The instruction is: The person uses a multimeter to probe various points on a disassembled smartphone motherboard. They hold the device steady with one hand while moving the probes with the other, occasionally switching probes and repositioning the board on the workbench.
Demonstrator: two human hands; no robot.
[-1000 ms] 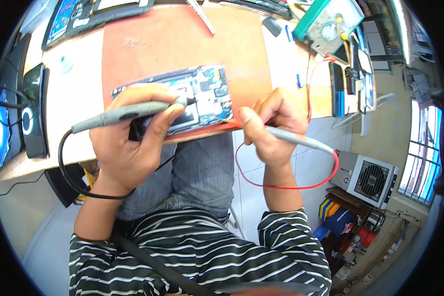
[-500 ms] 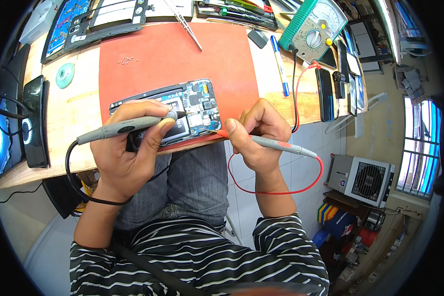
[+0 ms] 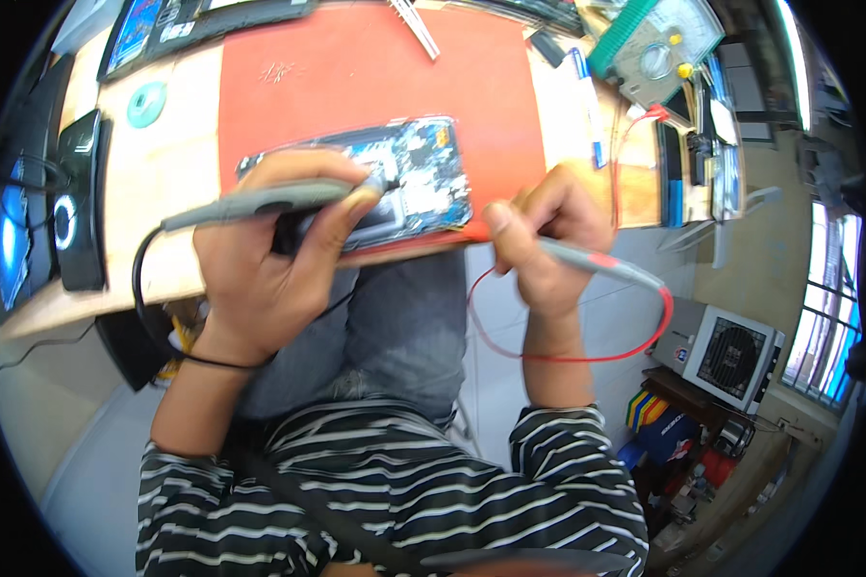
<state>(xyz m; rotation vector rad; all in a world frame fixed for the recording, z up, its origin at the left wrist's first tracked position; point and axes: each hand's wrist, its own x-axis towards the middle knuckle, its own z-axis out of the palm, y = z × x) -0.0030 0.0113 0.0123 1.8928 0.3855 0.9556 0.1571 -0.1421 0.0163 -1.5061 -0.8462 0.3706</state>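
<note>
An opened phone point(image 3: 423, 173), its circuit board and battery bare, lies at the near edge of a red mat point(image 3: 375, 72). My left hand point(image 3: 269, 245) is closed around a grey test probe with a black lead point(image 3: 250, 204), its tip over the board. That hand also rests across the phone's left part and hides it. In my right hand point(image 3: 548, 236) is a second grey probe with a red tip and red lead point(image 3: 601, 262). Its tip reaches the board's lower right corner; blur hides whether either tip touches.
An analog multimeter point(image 3: 656, 53) stands at the far right, a blue pen point(image 3: 588, 111) beside it. Tweezers point(image 3: 416, 27) and small screws point(image 3: 279, 72) lie on the mat. At left are a round green container point(image 3: 146, 104) and a black phone point(image 3: 82, 202).
The whole view has shifted and blurred, with the table sitting higher and further right in it. Both hands keep their probes at the phone's board.
</note>
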